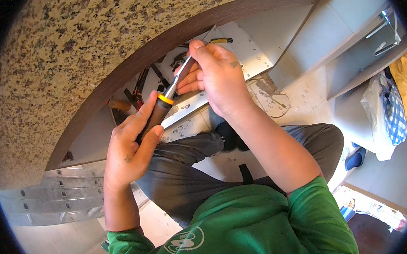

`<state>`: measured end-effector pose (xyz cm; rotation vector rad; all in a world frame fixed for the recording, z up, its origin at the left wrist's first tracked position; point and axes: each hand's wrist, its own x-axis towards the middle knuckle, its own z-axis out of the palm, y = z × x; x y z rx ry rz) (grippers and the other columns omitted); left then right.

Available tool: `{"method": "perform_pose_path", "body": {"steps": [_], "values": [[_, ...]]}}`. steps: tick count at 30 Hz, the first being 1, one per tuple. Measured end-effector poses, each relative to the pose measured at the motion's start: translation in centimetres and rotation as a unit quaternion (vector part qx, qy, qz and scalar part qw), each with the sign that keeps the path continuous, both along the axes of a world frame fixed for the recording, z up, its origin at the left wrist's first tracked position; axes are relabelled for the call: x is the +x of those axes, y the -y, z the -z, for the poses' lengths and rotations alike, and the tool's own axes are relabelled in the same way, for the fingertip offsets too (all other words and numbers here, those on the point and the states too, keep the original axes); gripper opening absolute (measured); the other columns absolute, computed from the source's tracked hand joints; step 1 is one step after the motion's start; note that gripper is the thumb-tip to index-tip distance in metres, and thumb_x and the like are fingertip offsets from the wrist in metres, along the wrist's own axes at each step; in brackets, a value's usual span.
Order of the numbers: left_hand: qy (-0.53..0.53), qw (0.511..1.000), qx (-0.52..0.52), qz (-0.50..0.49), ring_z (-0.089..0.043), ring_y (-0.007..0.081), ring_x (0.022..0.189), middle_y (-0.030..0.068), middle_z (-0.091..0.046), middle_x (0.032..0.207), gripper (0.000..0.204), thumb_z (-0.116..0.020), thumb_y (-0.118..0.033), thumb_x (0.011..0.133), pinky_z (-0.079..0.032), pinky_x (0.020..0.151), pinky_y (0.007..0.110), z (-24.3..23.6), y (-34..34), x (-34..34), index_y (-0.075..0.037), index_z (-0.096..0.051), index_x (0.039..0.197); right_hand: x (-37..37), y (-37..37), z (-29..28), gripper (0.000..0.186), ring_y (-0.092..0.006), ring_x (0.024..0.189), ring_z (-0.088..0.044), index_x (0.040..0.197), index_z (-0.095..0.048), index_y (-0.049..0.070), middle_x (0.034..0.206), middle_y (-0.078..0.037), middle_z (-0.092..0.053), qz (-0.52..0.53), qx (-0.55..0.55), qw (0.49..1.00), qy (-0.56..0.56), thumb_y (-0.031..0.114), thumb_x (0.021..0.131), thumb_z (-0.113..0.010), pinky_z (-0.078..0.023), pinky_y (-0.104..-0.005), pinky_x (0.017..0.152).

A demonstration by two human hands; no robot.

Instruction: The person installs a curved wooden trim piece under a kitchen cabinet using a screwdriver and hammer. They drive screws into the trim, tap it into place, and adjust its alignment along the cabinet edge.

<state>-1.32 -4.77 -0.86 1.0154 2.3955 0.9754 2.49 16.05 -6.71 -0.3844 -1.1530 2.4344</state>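
A chisel-like hand tool (170, 90) with a dark handle, a yellow ring and a narrow metal blade slants up between my hands. My left hand (131, 143) grips its dark handle, fingers stretched along one side and the thumb on the other. My right hand (216, 72) pinches the blade near its far end between thumb and fingertips; the very tip is partly hidden there. Below the blade, under the counter, several tools lie on a light board, among them a yellow-and-black handled tool (222, 40) just beyond my right hand and red-and-black handles (141, 83) left of the blade.
A speckled stone counter (78, 40) with a brown curved edge overhangs the far left. My bent legs (177, 172) are below my hands. Right of them are a blue slipper (355, 158) and a hanging blue checked cloth (394, 115). Shavings or debris lie on the tiled floor (303, 98).
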Motion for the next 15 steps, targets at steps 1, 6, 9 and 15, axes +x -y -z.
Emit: {"method": "perform_pose_path", "body": {"steps": [1, 6, 9, 15], "values": [[-0.007, 1.000, 0.008, 0.001, -0.062, 0.0173, 0.085, 0.0168, -0.068, 0.096, 0.055, -0.064, -0.004, 0.088, -0.048, 0.084, 0.029, 0.1, 0.0, 0.1, 0.000, -0.051, 0.141, 0.0, 0.0, 0.0, 0.036, -0.0248, 0.063, -0.068, 0.096, -0.052, 0.001, 0.080, -0.017, -0.067, -0.007, 0.002, 1.000, 0.009, 0.036, 0.100, -0.058, -0.059, -0.0349, 0.057], [-0.026, 0.999, 0.034, 0.005, -0.062, 0.0169, 0.086, 0.0175, -0.068, 0.099, 0.055, -0.065, -0.004, 0.088, -0.048, 0.083, 0.029, -0.3, 0.6, 0.0, -0.001, -0.052, 0.141, -0.2, 1.0, -0.2, 0.036, -0.0247, 0.063, -0.068, 0.095, -0.052, 0.000, 0.080, -0.018, -0.067, -0.028, -0.005, 0.999, -0.019, 0.036, 0.101, -0.056, -0.059, -0.0345, 0.056], [-0.010, 0.999, 0.032, -0.001, -0.062, 0.0174, 0.089, 0.0186, -0.068, 0.103, 0.055, -0.064, -0.003, 0.088, -0.047, 0.086, 0.028, -0.5, 0.5, 0.0, 0.001, -0.051, 0.141, -0.2, 1.1, -0.3, 0.035, -0.0246, 0.063, -0.068, 0.096, -0.051, 0.000, 0.080, -0.017, -0.066, -0.038, -0.003, 0.999, -0.016, 0.035, 0.102, -0.054, -0.059, -0.0342, 0.056], [-0.023, 1.000, 0.011, 0.005, -0.060, 0.0173, 0.087, 0.0162, -0.067, 0.100, 0.054, -0.062, -0.001, 0.088, -0.048, 0.084, 0.030, -0.4, -0.7, 0.3, 0.003, -0.050, 0.141, 0.0, 0.0, -0.4, 0.036, -0.0223, 0.059, -0.068, 0.091, -0.052, -0.001, 0.074, -0.015, -0.065, 0.009, -0.005, 1.000, -0.011, 0.033, 0.103, -0.052, -0.059, -0.0314, 0.052]]}}
